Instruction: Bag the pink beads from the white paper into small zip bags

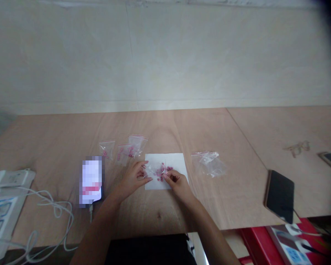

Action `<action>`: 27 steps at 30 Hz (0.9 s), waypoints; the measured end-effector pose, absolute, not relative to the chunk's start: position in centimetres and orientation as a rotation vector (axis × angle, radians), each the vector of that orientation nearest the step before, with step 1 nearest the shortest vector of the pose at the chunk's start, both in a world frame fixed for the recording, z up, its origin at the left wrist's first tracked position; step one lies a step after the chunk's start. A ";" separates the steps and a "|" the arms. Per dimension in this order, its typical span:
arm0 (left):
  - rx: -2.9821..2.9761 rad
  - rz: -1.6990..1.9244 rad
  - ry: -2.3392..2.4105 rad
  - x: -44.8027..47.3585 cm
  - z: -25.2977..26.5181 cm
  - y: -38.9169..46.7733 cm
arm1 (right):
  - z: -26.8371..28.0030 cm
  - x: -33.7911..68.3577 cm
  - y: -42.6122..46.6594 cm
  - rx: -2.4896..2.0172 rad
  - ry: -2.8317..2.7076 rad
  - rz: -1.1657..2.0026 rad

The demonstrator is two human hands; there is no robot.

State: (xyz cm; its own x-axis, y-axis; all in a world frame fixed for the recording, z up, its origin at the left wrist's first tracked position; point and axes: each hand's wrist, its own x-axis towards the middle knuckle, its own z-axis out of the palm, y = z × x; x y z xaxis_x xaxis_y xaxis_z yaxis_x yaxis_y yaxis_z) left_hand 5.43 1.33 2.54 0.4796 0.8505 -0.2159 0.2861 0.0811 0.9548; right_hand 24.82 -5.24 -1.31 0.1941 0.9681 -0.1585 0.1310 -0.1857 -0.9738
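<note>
A white sheet of paper (179, 162) lies on the wooden table, with several small pinkish-red beads (162, 167) scattered over it. My left hand (134, 177) is at the paper's left edge, thumb and fingers around a clear plastic bag (149, 170). The bag reaches over the paper toward the beads. My right hand (179, 183) is over the right part of the sheet, its thumb and forefinger pinched together among the beads. What sits between those fingertips is too small to make out.
Small zip bags (124, 151) holding red beads lie behind my left hand. Clear bags (209, 163) rest right of the paper. A lit phone (91, 180) with a cable, a power strip (8, 198) and white cords are at left; a dark phone (280, 195) is at right.
</note>
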 end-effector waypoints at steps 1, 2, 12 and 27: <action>1.490 0.562 1.048 5.4 2.5 1.3 | -1.3 24.8 -5.2 -1.531 -1.082 1.129; 1.506 0.559 1.048 5.4 2.4 1.4 | -1.2 24.8 -5.2 -1.529 -1.072 1.141; 1.595 0.560 1.051 5.6 3.2 1.8 | -1.5 24.6 -4.7 -1.451 -0.956 1.214; 1.579 0.607 1.046 5.1 2.9 0.8 | -1.7 25.1 -4.9 -1.400 -0.893 1.235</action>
State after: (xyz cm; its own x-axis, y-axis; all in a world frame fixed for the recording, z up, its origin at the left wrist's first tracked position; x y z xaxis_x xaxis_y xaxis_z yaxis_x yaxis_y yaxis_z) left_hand 5.13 0.85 2.90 0.4802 0.8659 -0.1402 0.3080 -0.0168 0.9512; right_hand 25.05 -4.87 -1.70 0.1980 0.9557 -0.2179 -0.0924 -0.2031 -0.9748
